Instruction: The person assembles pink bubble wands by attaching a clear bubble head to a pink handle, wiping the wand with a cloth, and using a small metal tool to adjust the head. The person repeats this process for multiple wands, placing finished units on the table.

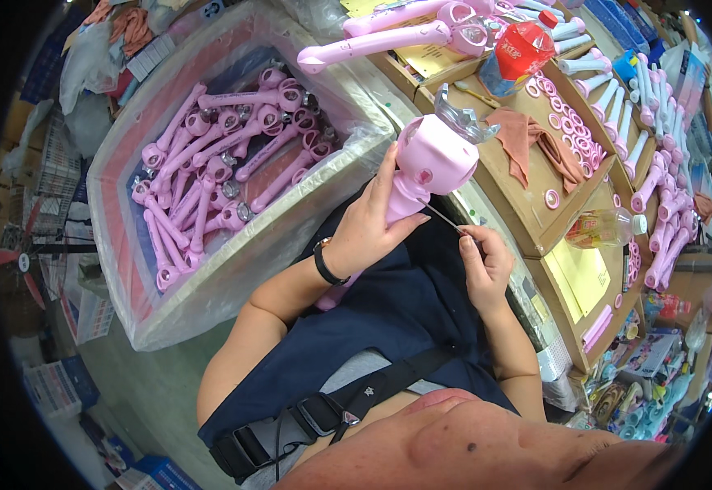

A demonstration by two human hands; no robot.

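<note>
My left hand (370,222) is wrapped round the handle of a pink toy wand (439,157). The wand has a bulky head with a silver crown-like piece (464,116) on top, and its lower handle runs down behind my left wrist. Between the thumb and fingers of my right hand (486,263) is a thin, dark rod-like tool (446,218). Its far end reaches toward the wand's neck, just below the head; whether it touches is too small to tell.
To the left stands a large plastic-lined bin (196,314) with many pink wands (233,135) inside. At right, cardboard trays (519,214) hold pink rings (583,139), an orange cloth (527,147) and wand parts. A red-labelled bottle (521,53) and a clear bottle (605,227) lie there.
</note>
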